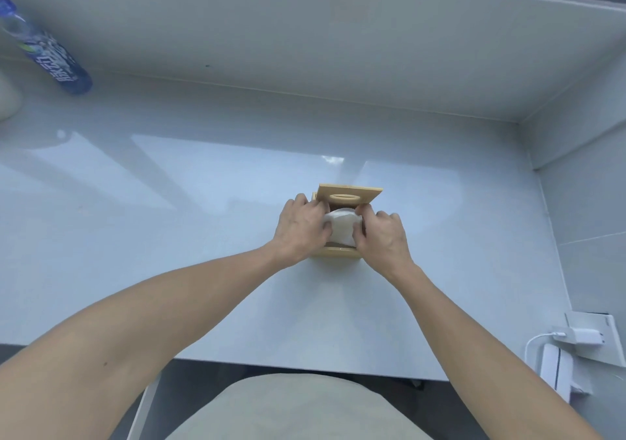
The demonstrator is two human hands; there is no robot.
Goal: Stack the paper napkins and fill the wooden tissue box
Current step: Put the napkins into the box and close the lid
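A small wooden tissue box stands in the middle of the white table. Its hinged lid, with an oval slot, is tipped up at the far side. A bulging stack of white paper napkins sits in the box's open top. My left hand grips the stack's left side, fingers curled over its far edge. My right hand grips the right side, thumb on the napkins. Most of the box's walls are hidden by my hands.
A blue-labelled plastic bottle stands at the far left near a white object. Walls close in behind and to the right. A white charger and cable sit at a wall socket by the table's near right corner.
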